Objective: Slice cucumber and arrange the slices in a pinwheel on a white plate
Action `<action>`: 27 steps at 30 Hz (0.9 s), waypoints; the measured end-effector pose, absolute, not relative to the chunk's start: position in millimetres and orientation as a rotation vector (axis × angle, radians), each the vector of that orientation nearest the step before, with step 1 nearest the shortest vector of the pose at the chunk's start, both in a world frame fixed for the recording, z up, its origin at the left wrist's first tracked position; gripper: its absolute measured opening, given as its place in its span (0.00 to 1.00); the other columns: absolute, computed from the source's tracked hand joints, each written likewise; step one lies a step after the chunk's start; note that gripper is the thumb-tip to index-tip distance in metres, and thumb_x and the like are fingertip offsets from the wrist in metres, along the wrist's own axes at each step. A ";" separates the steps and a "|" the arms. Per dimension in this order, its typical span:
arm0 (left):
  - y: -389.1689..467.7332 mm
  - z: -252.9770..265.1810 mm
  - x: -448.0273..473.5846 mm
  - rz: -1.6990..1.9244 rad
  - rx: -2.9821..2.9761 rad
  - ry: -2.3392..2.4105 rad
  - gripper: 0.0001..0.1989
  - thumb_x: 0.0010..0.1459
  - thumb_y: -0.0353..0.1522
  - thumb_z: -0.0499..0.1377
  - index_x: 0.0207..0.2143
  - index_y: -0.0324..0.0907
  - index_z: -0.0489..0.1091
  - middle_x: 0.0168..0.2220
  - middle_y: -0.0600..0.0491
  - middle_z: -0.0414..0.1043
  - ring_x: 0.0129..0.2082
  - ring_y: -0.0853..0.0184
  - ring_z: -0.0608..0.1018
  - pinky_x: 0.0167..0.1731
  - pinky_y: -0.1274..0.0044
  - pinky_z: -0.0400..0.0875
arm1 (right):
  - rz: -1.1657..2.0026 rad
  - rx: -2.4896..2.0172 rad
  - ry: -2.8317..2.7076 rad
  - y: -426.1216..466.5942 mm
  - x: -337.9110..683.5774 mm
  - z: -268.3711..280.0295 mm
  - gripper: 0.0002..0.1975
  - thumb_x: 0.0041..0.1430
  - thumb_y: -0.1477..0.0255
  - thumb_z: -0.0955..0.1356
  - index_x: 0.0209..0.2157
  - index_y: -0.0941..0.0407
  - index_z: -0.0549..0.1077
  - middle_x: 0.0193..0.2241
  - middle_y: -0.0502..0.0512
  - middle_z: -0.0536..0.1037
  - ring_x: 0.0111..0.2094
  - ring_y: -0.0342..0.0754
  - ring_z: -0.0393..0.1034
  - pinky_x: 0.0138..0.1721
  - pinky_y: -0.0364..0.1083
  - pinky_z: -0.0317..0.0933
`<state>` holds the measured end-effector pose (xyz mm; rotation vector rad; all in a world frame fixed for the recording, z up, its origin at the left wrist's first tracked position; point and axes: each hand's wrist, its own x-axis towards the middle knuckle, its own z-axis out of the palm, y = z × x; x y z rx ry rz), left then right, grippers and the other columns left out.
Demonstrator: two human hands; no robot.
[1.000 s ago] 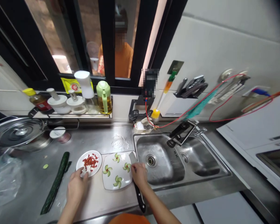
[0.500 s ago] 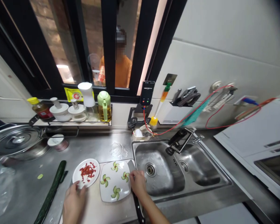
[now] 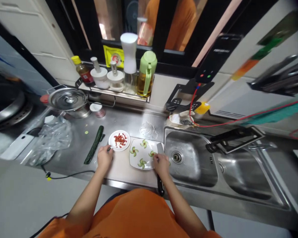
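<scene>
My left hand (image 3: 105,159) is at the lower left edge of a small round white plate (image 3: 111,143) of chopped red bits (image 3: 120,140). Its fingers are pinched, with something small and dark at the tips that I cannot make out. My right hand (image 3: 162,166) is curled over the right edge of a squarish white plate (image 3: 136,159), its fingertips close to a green flower-shaped garnish (image 3: 152,154). Whatever those fingers hold is hidden. Other garnishes of green slices with red centres lie on this plate. Beside it, partly under my right hand, lies a knife (image 3: 160,187).
A pale cutting board (image 3: 139,177) lies under the squarish plate. Left of it are a cucumber (image 3: 94,145), a plastic bag (image 3: 56,135) and a lidded pot (image 3: 69,99). A double sink (image 3: 188,165) adjoins on the right. Seasoning jars (image 3: 115,79) stand on the rack behind.
The camera has tilted down and drawn back, so my forearms and orange shirt now show. My left hand's fingers look more tightly closed. My right hand stays at the squarish plate's right edge.
</scene>
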<state>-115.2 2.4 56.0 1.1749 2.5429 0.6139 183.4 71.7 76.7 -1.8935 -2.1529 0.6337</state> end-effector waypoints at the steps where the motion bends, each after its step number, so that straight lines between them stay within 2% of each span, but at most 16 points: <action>1: 3.8 54.9 -115.5 0.606 1.177 2.537 0.17 0.53 0.35 0.53 0.43 0.39 0.73 0.38 0.46 0.71 0.37 0.62 0.74 0.41 0.73 0.66 | 0.635 -1.880 -2.151 71.2 183.9 74.1 0.12 0.59 0.69 0.61 0.30 0.56 0.75 0.33 0.54 0.77 0.37 0.48 0.64 0.40 0.44 0.50; 11: 42.9 51.1 -118.6 0.546 1.194 2.539 0.14 0.53 0.35 0.54 0.37 0.41 0.76 0.35 0.47 0.72 0.37 0.64 0.73 0.41 0.75 0.65 | 0.632 -1.874 -2.118 69.8 191.3 67.1 0.13 0.59 0.69 0.60 0.29 0.56 0.74 0.32 0.54 0.76 0.37 0.47 0.64 0.41 0.44 0.49; 16: 55.8 56.8 -125.1 0.379 1.270 2.540 0.14 0.54 0.34 0.53 0.35 0.40 0.77 0.34 0.45 0.73 0.37 0.63 0.74 0.39 0.75 0.65 | 0.663 -1.872 -2.107 67.5 193.5 64.4 0.13 0.60 0.68 0.61 0.30 0.56 0.75 0.32 0.55 0.77 0.37 0.47 0.64 0.41 0.43 0.49; 21: 55.8 56.3 -139.2 0.256 1.331 2.570 0.16 0.53 0.32 0.52 0.38 0.38 0.76 0.35 0.43 0.74 0.37 0.62 0.74 0.40 0.74 0.66 | 0.647 -1.907 -2.079 65.5 193.4 66.2 0.11 0.58 0.69 0.62 0.31 0.55 0.76 0.33 0.53 0.77 0.38 0.48 0.63 0.39 0.43 0.49; 27: 56.0 51.5 -135.3 0.283 1.351 2.514 0.17 0.54 0.34 0.51 0.42 0.41 0.76 0.36 0.44 0.73 0.36 0.63 0.74 0.38 0.75 0.66 | 0.657 -1.898 -2.099 67.0 192.9 69.2 0.12 0.59 0.70 0.61 0.30 0.57 0.76 0.33 0.55 0.77 0.37 0.47 0.64 0.40 0.43 0.49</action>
